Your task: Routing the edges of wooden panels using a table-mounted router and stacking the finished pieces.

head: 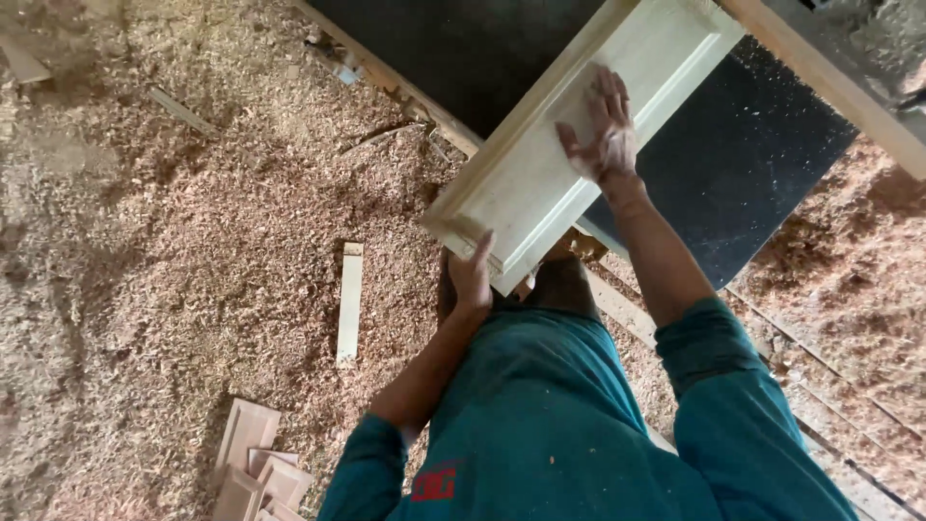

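Note:
A pale wooden panel (540, 164) with a raised rim and a recessed middle lies slanted across a black table top (743, 174). Its near end sticks out past the table's edge. My left hand (472, 275) grips that near end, fingers curled over the rim. My right hand (603, 125) lies flat on the panel's middle, fingers spread and pressing down. Both arms wear teal sleeves pushed up the forearm.
Sawdust and shavings (174, 241) cover the floor at left. A short pale wood strip (349, 301) lies on them, and several small reddish panels (256, 463) are stacked at the bottom left. A wooden rail (830, 82) crosses the table at top right.

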